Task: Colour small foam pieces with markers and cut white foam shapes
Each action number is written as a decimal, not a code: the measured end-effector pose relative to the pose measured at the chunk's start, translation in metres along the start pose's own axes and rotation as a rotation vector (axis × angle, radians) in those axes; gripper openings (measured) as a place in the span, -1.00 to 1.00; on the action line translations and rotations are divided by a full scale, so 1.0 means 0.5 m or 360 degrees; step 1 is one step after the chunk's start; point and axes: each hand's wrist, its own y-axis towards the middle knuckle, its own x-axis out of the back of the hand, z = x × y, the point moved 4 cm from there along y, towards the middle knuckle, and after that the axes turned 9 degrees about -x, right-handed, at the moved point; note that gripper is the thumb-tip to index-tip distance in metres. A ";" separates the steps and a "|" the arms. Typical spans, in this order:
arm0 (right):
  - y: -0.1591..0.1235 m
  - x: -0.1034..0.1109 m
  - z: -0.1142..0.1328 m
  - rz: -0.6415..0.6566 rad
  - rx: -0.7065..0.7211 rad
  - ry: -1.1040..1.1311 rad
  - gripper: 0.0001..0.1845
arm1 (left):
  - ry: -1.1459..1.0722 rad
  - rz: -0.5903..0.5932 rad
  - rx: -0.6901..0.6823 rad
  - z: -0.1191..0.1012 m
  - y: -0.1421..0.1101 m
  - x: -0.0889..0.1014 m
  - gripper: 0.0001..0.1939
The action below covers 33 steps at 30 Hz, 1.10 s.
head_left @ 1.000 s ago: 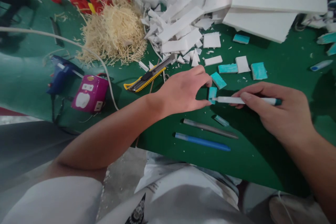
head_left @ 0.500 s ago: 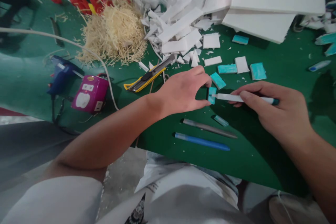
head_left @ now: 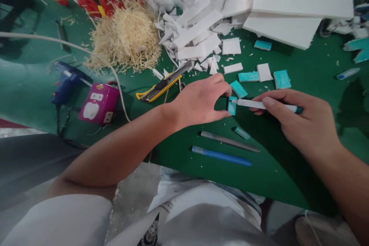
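Observation:
My left hand (head_left: 203, 98) pinches a small turquoise-coloured foam block (head_left: 231, 108) between thumb and fingers, holding it at the table. In my right hand (head_left: 300, 113) is a white marker (head_left: 253, 104) with a teal end, its tip touching the block's upper part. Just above lie more turquoise foam pieces (head_left: 238, 89), one of them a longer strip (head_left: 248, 77), and a white foam square (head_left: 264, 72). A short clear turquoise cap (head_left: 242, 133) rests below the block. Nearer my body are a grey marker (head_left: 230, 141) and a blue marker (head_left: 221, 156).
A yellow utility knife (head_left: 165, 84) with its blade out lies left of my left hand. Behind are white foam scraps (head_left: 198, 34), a heap of straw shreds (head_left: 129, 34) and large foam sheets (head_left: 302, 2). A blue glue gun (head_left: 67, 80) and a magenta socket box (head_left: 98, 103) stand left.
The marker tip has shifted slightly up along the block, with my right hand moving a little left. My left hand keeps its pinch in nearly the same place.

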 end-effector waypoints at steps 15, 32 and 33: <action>0.000 0.001 -0.008 -0.0007 -0.0003 0.0098 -0.81 | 0.0011 -0.0019 -0.0018 0.003 0.002 0.000 -0.67; -0.002 0.007 -0.031 -0.0076 0.0086 0.0124 -0.88 | 0.0003 0.0030 0.0022 -0.001 0.004 0.001 -0.66; -0.002 0.007 -0.028 -0.0090 0.0045 0.0154 -0.88 | 0.0006 0.0033 0.0025 -0.001 0.004 0.002 -0.66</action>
